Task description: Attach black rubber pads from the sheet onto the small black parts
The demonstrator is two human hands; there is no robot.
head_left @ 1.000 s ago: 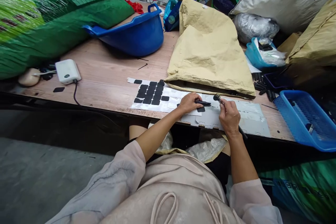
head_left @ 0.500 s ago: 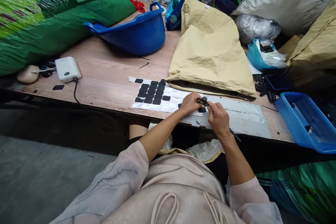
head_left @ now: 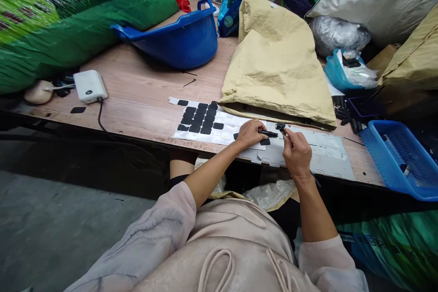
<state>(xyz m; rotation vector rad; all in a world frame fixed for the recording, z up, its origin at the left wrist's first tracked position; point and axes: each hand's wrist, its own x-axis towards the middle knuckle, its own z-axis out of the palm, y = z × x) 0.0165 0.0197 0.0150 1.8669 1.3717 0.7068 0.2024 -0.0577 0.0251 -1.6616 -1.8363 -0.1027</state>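
Piece [head_left: 270, 134], slim and black, clamped in left hand [head_left: 251, 134] at right end of white sheet [head_left: 214, 138]. Right hand [head_left: 297, 153] gripping round-headed tool [head_left: 280, 126], head just beside piece's free tip, over grey board [head_left: 328, 151].

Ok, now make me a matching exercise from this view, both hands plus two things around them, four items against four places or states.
1. left hand
2. right hand
3. flat tan bag
4. blue basket

A. lying just beyond both hands
B. gripping a tool with a round dark head
C. well to the right of both hands
D. holding a slim black piece

Pairs: 1-D, 2-B, 3-A, 4-C
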